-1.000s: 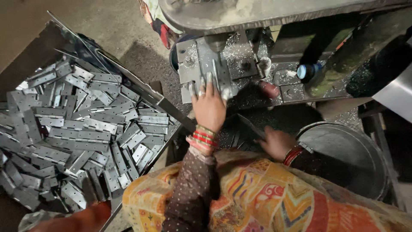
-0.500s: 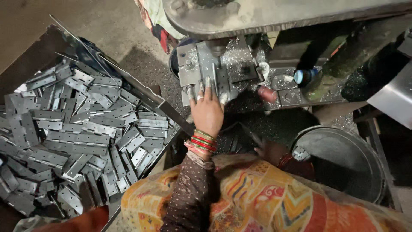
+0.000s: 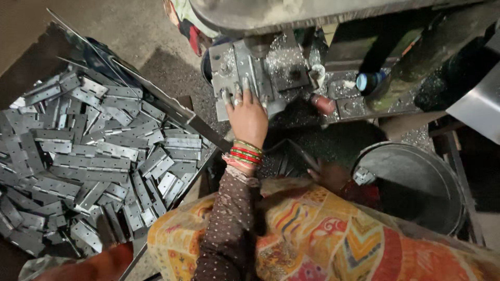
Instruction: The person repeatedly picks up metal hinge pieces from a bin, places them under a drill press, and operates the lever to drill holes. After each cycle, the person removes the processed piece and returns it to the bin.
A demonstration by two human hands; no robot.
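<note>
My left hand [image 3: 248, 118], with red and green bangles at the wrist, reaches forward onto the machine's metal jig [image 3: 271, 73]. Its fingers lie spread on a grey hinge plate [image 3: 229, 93] and press it against the jig. My right hand [image 3: 329, 176] is low and in shadow beside the round metal bucket [image 3: 416, 182]. It holds a small grey hinge piece [image 3: 363, 176] at the bucket's left rim. A patterned orange cloth [image 3: 323, 239] covers my lap below both hands.
A large tray [image 3: 203, 125] on the left holds a heap of several grey hinge plates [image 3: 94, 156]. Metal shavings cover the machine bed [image 3: 344, 99]. A blue-capped bottle [image 3: 367, 82] stands at the right of the jig. A steel sheet [image 3: 479, 104] sits at the far right.
My right hand has moved right and down to the bucket's rim with a hinge piece. My left hand has stayed on the jig.
</note>
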